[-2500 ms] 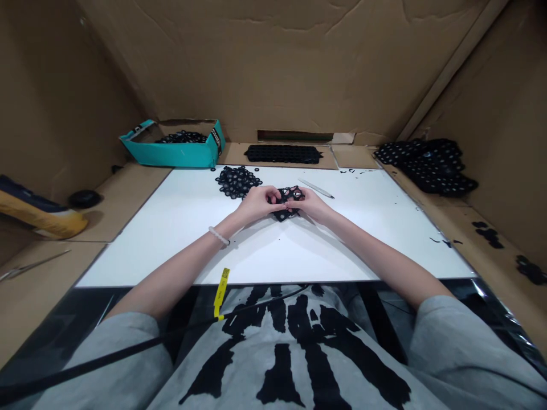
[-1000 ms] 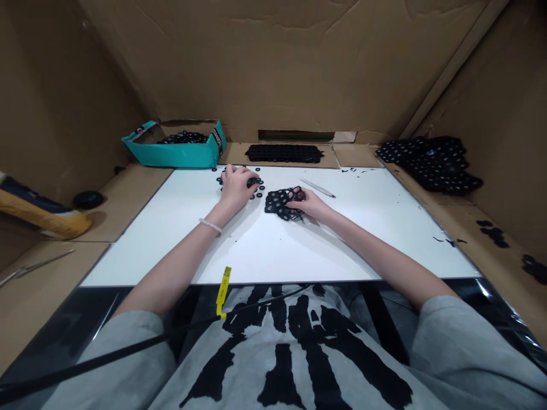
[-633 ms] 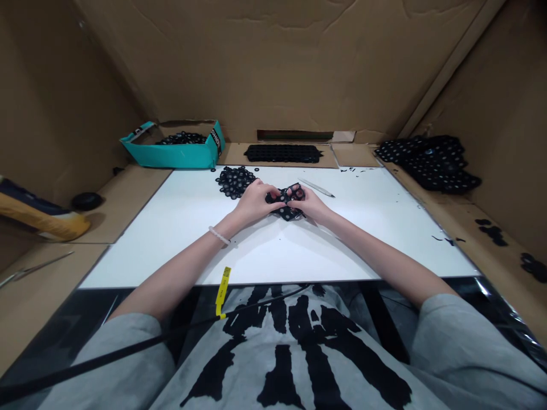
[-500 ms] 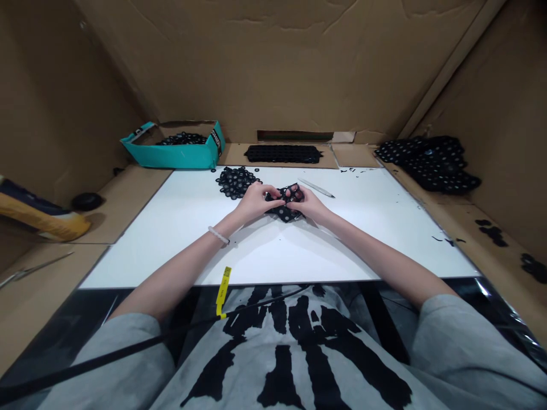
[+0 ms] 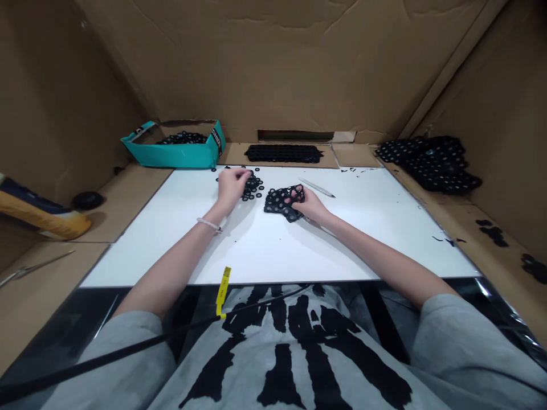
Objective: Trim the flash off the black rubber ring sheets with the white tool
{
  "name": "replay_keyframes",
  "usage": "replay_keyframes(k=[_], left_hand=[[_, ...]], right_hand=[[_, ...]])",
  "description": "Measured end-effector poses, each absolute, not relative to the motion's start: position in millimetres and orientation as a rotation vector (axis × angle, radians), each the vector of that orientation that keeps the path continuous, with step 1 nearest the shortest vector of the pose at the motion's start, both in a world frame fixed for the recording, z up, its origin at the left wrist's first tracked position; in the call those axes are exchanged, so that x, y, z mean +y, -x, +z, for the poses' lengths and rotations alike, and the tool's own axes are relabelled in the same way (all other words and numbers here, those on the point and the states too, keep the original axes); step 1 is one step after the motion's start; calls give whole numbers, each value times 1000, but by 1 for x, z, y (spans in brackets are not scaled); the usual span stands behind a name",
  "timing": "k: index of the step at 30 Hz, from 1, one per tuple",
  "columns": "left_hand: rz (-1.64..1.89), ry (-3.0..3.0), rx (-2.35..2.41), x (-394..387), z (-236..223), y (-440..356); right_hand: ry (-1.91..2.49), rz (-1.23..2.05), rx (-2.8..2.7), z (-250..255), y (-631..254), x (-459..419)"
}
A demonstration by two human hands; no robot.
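1. A floppy black mesh piece dotted with pale round holes (image 5: 277,201) is held by the right hand (image 5: 311,205); its right-hand edge is grasped between thumb and curled fingers.
2. The mesh piece is situated at the middle of a flat white rectangular board (image 5: 363,245); whether it is fully lifted or partly rested there cannot be told.
3. The left hand (image 5: 231,185) is held over a loose heap of small black rings (image 5: 253,185), by which the far edge of the board is occupied. Its thumb and forefinger are brought together; whether a ring is pinched between them cannot be told.
4. A pale beaded bracelet (image 5: 209,224) is worn on the left wrist.
5. A slim pale pen with a dark tip (image 5: 317,188) is laid just beyond the right hand.
6. Behind the board, a dark rectangular mesh bundle (image 5: 284,153) and, farther left, an open teal cardboard box (image 5: 171,155) are placed; black pieces are contained in the box.
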State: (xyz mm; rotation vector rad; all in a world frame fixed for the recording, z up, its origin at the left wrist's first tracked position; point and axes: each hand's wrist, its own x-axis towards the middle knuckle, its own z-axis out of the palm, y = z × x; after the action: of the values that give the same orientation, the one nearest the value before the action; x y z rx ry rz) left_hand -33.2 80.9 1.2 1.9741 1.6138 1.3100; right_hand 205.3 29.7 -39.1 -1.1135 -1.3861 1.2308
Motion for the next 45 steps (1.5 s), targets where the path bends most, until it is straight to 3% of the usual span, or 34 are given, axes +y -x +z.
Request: replay_keyframes(k=[5,14,38,45], left_hand=[[1143,-2221,1909,87,8,53],[810,-2576,1231,46,7,2],[821,-1563,1131,45,7,-7],[1018,-1650,1277,55,8,-2]], right_hand=[[1152,1276,-1318,-35,-205,26],[1072,1329,-1275,-22,-201,21],[1084,1370,-1283,-11,-195,11],[1191,1252,-1364,-10,-199,19]])
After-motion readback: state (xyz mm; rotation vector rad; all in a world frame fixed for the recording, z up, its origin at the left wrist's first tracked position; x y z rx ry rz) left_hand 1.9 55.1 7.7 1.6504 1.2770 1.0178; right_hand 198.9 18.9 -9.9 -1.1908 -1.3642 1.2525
